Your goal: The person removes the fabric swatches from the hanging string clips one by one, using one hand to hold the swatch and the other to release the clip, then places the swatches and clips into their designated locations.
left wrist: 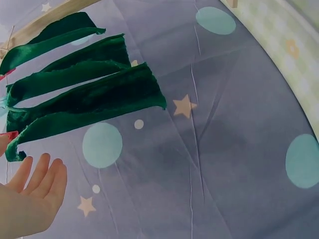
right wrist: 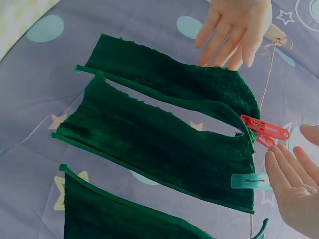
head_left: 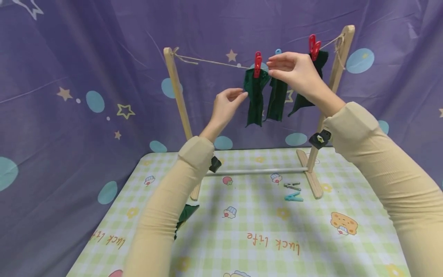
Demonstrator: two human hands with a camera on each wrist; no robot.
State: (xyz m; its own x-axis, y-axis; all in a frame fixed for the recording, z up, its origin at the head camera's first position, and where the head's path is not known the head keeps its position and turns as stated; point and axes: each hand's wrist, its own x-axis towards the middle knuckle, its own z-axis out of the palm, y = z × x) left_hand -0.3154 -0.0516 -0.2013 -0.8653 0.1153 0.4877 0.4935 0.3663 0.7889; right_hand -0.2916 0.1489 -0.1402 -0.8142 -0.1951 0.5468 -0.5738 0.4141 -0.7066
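Note:
Three dark green cloth pieces hang from a string line (head_left: pixel 214 62). A red clothespin (head_left: pixel 257 65) clips the leftmost cloth (head_left: pixel 256 104). On the middle cloth (head_left: pixel 277 102) sits a light blue clothespin (right wrist: pixel 246 180), and the right cloth (head_left: pixel 304 100) hangs from another red clothespin (head_left: pixel 314 48). My left hand (head_left: pixel 225 105) is at the left edge of the leftmost cloth, fingers extended and gripping nothing. Just right of its red clothespin, my right hand (head_left: pixel 294 71) is raised at line height with loose, nearly straight fingers. It partly covers the middle cloth's top in the head view.
The line is tied between two wooden posts (head_left: pixel 178 92), joined low down by a pale crossbar (head_left: pixel 259 171). A grey clothespin (head_left: pixel 292 186) and a teal one (head_left: pixel 293 197) lie on the checkered tablecloth (head_left: pixel 256 219). More green cloth (head_left: pixel 187 213) lies beside my left forearm.

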